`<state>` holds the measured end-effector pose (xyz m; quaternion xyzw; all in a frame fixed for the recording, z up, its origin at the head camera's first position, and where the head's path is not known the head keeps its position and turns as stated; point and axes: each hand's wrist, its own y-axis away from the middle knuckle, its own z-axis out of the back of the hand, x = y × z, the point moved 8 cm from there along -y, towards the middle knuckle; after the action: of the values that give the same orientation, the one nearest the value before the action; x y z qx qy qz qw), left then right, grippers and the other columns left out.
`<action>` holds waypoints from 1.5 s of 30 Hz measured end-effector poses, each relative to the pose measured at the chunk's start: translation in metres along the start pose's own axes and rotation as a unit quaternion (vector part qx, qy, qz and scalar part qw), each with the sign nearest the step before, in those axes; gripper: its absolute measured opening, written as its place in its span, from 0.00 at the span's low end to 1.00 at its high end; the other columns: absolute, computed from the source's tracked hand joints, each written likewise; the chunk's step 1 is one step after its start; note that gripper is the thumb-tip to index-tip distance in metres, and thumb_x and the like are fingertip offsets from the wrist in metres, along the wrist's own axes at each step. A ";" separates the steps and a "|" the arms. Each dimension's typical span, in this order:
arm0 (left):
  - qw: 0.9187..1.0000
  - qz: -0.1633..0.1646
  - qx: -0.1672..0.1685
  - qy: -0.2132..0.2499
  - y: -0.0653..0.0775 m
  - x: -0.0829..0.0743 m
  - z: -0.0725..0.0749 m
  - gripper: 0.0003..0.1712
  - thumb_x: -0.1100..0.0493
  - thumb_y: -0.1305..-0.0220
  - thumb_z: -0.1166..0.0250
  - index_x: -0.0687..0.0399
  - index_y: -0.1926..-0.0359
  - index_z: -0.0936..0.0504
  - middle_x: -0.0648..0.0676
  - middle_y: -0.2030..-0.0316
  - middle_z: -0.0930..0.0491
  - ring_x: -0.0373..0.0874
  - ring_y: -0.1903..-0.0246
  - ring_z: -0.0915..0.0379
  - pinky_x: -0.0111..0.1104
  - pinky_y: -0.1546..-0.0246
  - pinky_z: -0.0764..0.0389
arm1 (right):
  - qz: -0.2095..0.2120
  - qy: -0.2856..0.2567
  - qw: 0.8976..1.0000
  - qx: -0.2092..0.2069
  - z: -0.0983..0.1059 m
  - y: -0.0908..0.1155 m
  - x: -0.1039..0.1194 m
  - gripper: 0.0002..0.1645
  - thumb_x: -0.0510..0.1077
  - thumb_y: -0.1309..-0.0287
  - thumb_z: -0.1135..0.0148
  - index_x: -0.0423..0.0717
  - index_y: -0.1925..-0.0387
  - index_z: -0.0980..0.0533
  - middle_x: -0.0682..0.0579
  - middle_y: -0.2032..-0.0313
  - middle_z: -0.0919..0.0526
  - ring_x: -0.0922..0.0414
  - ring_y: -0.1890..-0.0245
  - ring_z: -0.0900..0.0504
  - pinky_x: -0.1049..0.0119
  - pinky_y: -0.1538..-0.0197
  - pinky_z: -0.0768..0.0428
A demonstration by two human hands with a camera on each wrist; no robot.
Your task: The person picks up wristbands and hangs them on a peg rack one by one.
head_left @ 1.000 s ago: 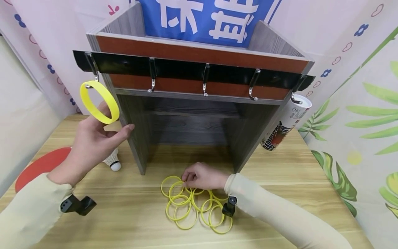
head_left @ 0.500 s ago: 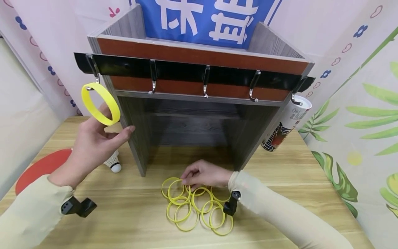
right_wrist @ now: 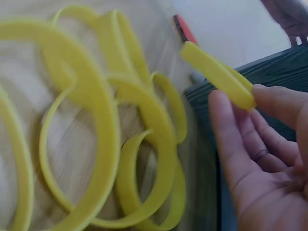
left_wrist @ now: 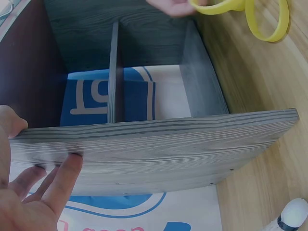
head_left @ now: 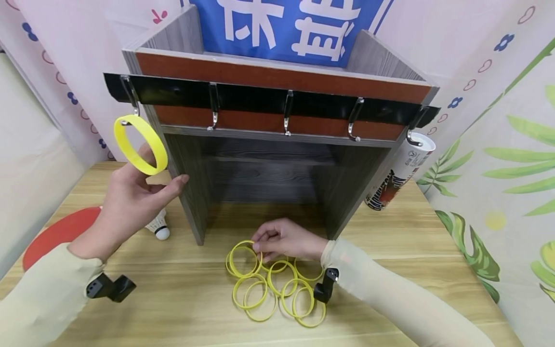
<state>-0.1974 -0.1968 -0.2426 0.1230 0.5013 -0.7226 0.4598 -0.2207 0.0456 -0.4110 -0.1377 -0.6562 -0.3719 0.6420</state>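
A grey wooden shelf unit (head_left: 260, 73) stands on the table, with a black strip of metal hooks (head_left: 251, 99) across its front. On its leftmost hook hangs a yellow wristband (head_left: 160, 152). My left hand (head_left: 130, 197) holds the unit's left side panel (left_wrist: 159, 144): thumb at the front edge, fingers against the outer face. Low in front, my right hand (head_left: 292, 238) pinches another yellow wristband (right_wrist: 216, 77) between thumb and fingertips, tilted up on edge. Several more yellow wristbands (right_wrist: 108, 130) lie overlapping on the table beneath and beside it.
By my left forearm lie a red paddle (head_left: 65, 231) and a white shuttlecock (head_left: 158, 226). A printed shuttlecock tube (head_left: 396, 173) stands right of the unit. Patterned cloth (head_left: 490, 120) covers the walls. The other hooks carry nothing.
My right hand has drawn one wristband out of the pile, lifting and tilting it slightly. My left hand keeps its hold on the side panel.
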 end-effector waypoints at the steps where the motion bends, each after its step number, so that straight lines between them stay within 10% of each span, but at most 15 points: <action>1: 1.000 -0.001 -0.002 -0.006 0.000 0.000 0.000 0.32 0.75 0.44 0.26 0.62 0.38 0.23 0.27 0.56 0.22 0.20 0.62 0.22 0.12 0.65 0.18 | 0.011 -0.005 1.000 -0.001 0.000 0.001 0.004 0.18 0.33 0.30 0.38 0.24 0.43 0.25 0.38 0.58 0.14 0.61 0.65 0.13 0.60 0.51 0.08; 14: 1.000 -0.001 -0.003 -0.011 -0.002 -0.001 -0.001 0.29 0.73 0.43 0.25 0.62 0.40 0.22 0.26 0.57 0.22 0.22 0.63 0.23 0.12 0.66 0.18 | 0.195 -0.073 0.976 -0.070 -0.008 0.036 0.089 0.17 0.34 0.29 0.38 0.25 0.45 0.26 0.51 0.60 0.10 0.62 0.59 0.10 0.59 0.51 0.08; 24: 1.000 -0.007 -0.002 0.012 -0.001 -0.001 -0.001 0.34 0.77 0.45 0.27 0.62 0.36 0.23 0.27 0.51 0.21 0.18 0.56 0.21 0.14 0.65 0.17 | 0.357 -0.134 0.914 -0.141 -0.005 0.065 0.159 0.14 0.34 0.29 0.38 0.27 0.48 0.26 0.53 0.59 0.13 0.59 0.58 0.09 0.60 0.52 0.08; 31: 1.000 -0.012 -0.008 -0.008 0.000 -0.001 0.000 0.30 0.75 0.45 0.26 0.64 0.41 0.22 0.25 0.58 0.21 0.18 0.66 0.22 0.13 0.67 0.18 | 0.402 -0.144 0.888 -0.169 -0.005 0.071 0.182 0.11 0.35 0.29 0.38 0.35 0.49 0.24 0.53 0.59 0.12 0.57 0.58 0.09 0.58 0.49 0.08; 37: 1.000 -0.010 -0.001 0.009 0.000 0.000 0.000 0.34 0.76 0.44 0.27 0.61 0.36 0.23 0.26 0.49 0.21 0.18 0.55 0.21 0.13 0.64 0.17 | 0.435 -0.157 0.869 -0.175 -0.008 0.072 0.195 0.09 0.39 0.29 0.36 0.41 0.51 0.23 0.52 0.57 0.13 0.58 0.56 0.10 0.63 0.47 0.09; 45: 1.000 -0.008 -0.004 0.004 0.000 -0.001 0.000 0.35 0.76 0.44 0.26 0.61 0.35 0.23 0.26 0.52 0.22 0.19 0.59 0.21 0.13 0.63 0.18 | 0.443 -0.180 0.851 -0.216 -0.014 0.066 0.211 0.13 0.24 0.30 0.47 0.26 0.46 0.28 0.55 0.58 0.14 0.61 0.59 0.10 0.56 0.46 0.09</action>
<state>-0.1968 -0.1964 -0.2423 0.1202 0.5067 -0.7240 0.4524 -0.1960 0.0192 -0.1920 -0.6135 -0.5329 -0.1488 0.5635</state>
